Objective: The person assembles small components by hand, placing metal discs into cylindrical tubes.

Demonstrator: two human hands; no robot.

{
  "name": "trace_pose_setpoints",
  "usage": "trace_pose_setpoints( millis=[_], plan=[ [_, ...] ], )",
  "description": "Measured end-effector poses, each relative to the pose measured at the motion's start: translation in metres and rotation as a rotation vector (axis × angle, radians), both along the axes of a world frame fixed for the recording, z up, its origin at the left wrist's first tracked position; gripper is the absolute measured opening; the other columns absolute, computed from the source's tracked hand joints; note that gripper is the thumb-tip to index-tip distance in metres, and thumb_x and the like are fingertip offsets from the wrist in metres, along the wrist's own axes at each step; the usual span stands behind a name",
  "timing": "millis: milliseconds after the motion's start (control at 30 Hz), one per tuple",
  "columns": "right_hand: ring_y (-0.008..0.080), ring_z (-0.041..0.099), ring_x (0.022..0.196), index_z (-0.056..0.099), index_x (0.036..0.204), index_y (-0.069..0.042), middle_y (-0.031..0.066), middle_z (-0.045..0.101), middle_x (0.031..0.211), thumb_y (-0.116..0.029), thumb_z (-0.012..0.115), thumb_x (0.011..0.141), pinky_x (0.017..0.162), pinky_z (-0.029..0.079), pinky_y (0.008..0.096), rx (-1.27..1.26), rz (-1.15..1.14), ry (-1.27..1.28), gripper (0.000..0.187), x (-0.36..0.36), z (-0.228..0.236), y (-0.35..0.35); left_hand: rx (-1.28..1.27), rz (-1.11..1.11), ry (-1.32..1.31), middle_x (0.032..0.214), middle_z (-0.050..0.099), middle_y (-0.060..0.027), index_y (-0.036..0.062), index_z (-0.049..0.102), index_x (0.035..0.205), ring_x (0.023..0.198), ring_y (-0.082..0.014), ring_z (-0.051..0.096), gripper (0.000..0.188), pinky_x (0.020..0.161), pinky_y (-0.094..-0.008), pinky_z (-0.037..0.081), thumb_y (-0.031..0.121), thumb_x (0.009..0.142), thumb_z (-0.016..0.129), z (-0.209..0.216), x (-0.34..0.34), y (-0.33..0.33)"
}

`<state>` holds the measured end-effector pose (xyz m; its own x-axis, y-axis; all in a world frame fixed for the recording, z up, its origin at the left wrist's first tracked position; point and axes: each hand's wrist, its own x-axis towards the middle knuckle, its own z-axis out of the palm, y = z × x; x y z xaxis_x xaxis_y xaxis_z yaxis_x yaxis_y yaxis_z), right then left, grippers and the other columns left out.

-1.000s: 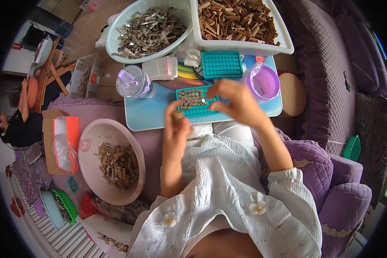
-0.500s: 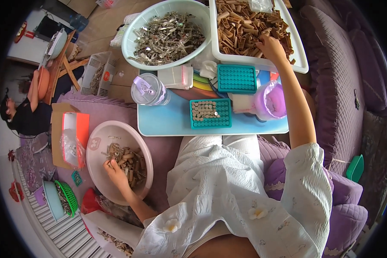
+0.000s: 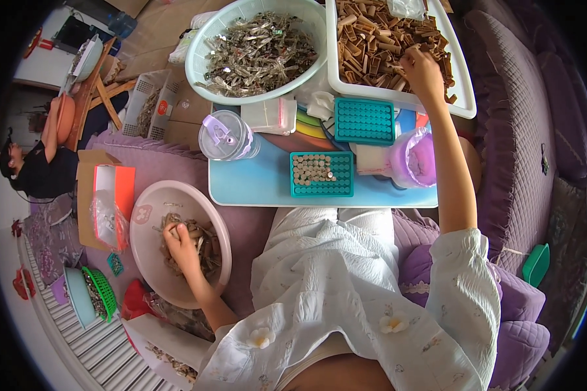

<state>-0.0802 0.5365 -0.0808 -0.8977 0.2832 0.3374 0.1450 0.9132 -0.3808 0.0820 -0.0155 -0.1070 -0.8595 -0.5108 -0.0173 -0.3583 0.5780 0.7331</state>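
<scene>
My left hand (image 3: pixel 183 249) is inside the pink basin (image 3: pixel 151 277), over a heap of brown shell-like pieces (image 3: pixel 210 257) mixed with clear film. Its fingers are curled closed, and what they grip is hidden. At the upper right, my right hand (image 3: pixel 421 70) reaches into the white tray (image 3: pixel 466 98) full of brown half-tube pieces (image 3: pixel 362 55). Its fingertips are pinched together among them, with anything held too small to make out. Between my hands on the blue table (image 3: pixel 254 186) lies a teal grid tray (image 3: pixel 321 193) partly filled with small round pale pieces.
Beyond the table stands a pale green basin (image 3: pixel 199 78) of shiny wrapped bits. A lidded cup (image 3: pixel 225 140), a second teal tray (image 3: pixel 364 120) and a purple-lined container (image 3: pixel 414 159) are on the table. An open carton (image 3: pixel 88 208) stands left; farther off, another person (image 3: pixel 42 163) works.
My left hand has shifted slightly up and right in the basin, its fingers curling more. My right hand has moved a little right within the white tray. The view has shifted slightly.
</scene>
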Motion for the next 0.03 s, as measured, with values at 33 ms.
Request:
trace_pose_setpoints(
  millis=[33],
  plan=[
    [0.0318, 0.056, 0.082, 0.057, 0.091, -0.004, 0.0196, 0.056, 0.092, -0.026, 0.058, 0.072, 0.07, 0.046, 0.0368, -0.043, 0.008, 0.227, 0.03, 0.0051, 0.009, -0.0068, 0.0, 0.007, -0.005, 0.097, 0.053, -0.0194, 0.0007, 0.046, 0.101, 0.087, -0.0317, 0.051, 0.031, 0.075, -0.0379, 0.038, 0.026, 0.083, 0.046, -0.0009, 0.0041, -0.0012]
  ],
)
